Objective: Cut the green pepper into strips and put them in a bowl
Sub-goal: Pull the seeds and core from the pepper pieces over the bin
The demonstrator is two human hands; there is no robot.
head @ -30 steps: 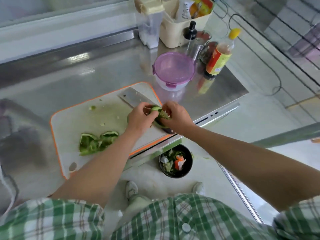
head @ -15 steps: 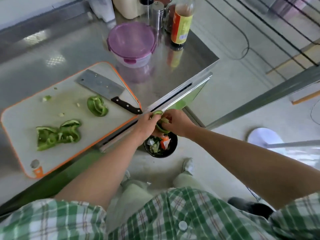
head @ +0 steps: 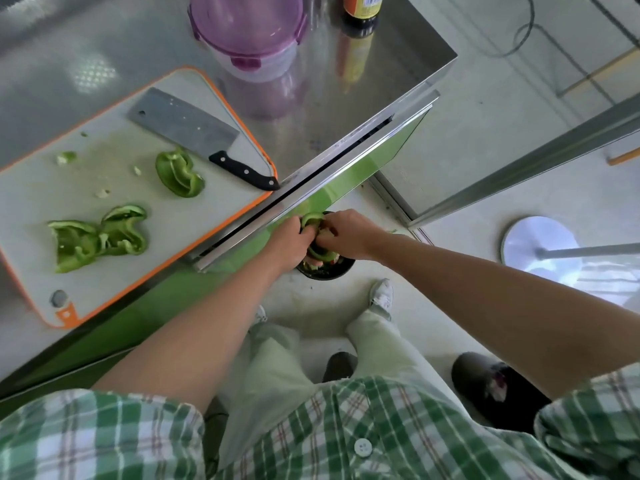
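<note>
A piece of green pepper (head: pixel 311 220) is held between both hands, off the counter's front edge and over a black bin (head: pixel 329 271) on the floor. My left hand (head: pixel 289 242) grips it from the left and my right hand (head: pixel 346 232) digs its fingers into it from the right. Three more pepper pieces lie on the white, orange-rimmed cutting board (head: pixel 41 188): one (head: pixel 178 173) near the cleaver (head: pixel 194 131), two (head: pixel 98 233) at the board's left. The cleaver rests flat on the board's far edge, nobody holding it.
A clear bowl with a purple lid (head: pixel 247 32) stands on the steel counter behind the board, a sauce bottle (head: pixel 362 6) to its right. Small pepper scraps (head: pixel 65 157) dot the board. My feet are on the floor beside the bin.
Both hands carried the pepper piece off the board, past the counter edge, and down over the bin. The view tilted downward, and one more pepper piece is uncovered on the board.
</note>
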